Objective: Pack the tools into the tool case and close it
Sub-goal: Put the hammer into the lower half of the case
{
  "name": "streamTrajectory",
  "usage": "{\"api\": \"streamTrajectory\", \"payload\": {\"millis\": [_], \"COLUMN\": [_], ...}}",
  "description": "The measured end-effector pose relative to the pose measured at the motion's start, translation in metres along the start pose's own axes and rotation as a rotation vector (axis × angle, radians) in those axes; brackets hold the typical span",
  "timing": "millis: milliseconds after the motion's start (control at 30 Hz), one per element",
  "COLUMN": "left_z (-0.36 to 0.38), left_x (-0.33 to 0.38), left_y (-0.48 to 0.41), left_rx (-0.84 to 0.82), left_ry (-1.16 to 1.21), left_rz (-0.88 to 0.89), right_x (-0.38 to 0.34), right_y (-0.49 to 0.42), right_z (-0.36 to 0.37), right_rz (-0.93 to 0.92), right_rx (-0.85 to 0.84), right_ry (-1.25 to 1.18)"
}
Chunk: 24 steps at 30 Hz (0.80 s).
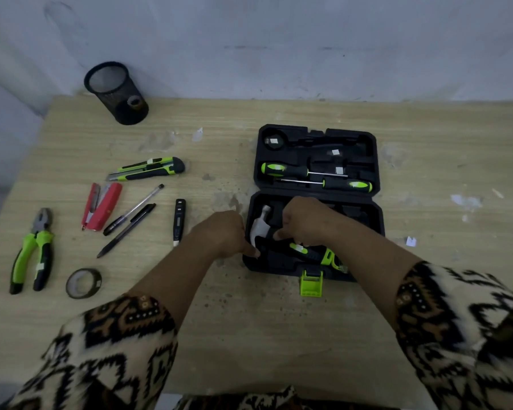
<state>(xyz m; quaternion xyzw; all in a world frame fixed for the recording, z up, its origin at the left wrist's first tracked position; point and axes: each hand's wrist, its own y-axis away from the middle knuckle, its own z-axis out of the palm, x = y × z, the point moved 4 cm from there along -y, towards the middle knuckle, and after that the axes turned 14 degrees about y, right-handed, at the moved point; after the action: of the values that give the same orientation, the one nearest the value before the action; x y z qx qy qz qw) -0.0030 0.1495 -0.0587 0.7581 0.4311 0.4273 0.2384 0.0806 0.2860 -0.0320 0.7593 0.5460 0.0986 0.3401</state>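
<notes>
The black tool case (376,220) lies open on the table, lid half at the back with two green-handled screwdrivers (296,170) in its slots. A hammer (261,227) with a steel head and black-green handle lies across the near half. My right hand (304,220) is over the hammer, fingers curled down onto its handle. My left hand (222,233) is at the case's left edge with fingertips on the hammer's neck. Left of the case lie green pliers (31,253), a utility knife (148,169), a black voltage tester (179,221) and a tape roll (83,283).
A red stapler (101,207) and two pens (131,217) lie between the pliers and the tester. A black mesh cup (116,93) stands at the back left by the wall. The case's green latch (311,282) sticks out toward me.
</notes>
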Motion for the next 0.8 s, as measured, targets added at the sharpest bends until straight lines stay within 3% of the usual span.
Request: {"api": "streamTrajectory", "payload": {"millis": [167, 300, 433, 633, 800], "left_z": [0.000, 0.001, 0.005, 0.020, 0.015], "left_x": [0.002, -0.004, -0.012, -0.023, -0.019], "left_y": [0.000, 0.002, 0.004, 0.001, 0.001], "left_rx": [0.027, 0.085, 0.104, 0.142, 0.226], "left_ry": [-0.031, 0.048, 0.205, 0.390, 0.404], "left_rz": [0.033, 0.068, 0.088, 0.087, 0.113], "right_x": [0.003, -0.008, -0.012, -0.006, -0.003], "right_y": [-0.005, 0.000, -0.008, -0.026, -0.023], "right_z": [0.000, -0.002, 0.002, 0.011, 0.016], "right_rz": [0.073, 0.015, 0.047, 0.163, 0.233], "right_rx": [0.022, 0.093, 0.230, 0.164, 0.228], "right_ry": [-0.008, -0.023, -0.263, -0.193, -0.217]}}
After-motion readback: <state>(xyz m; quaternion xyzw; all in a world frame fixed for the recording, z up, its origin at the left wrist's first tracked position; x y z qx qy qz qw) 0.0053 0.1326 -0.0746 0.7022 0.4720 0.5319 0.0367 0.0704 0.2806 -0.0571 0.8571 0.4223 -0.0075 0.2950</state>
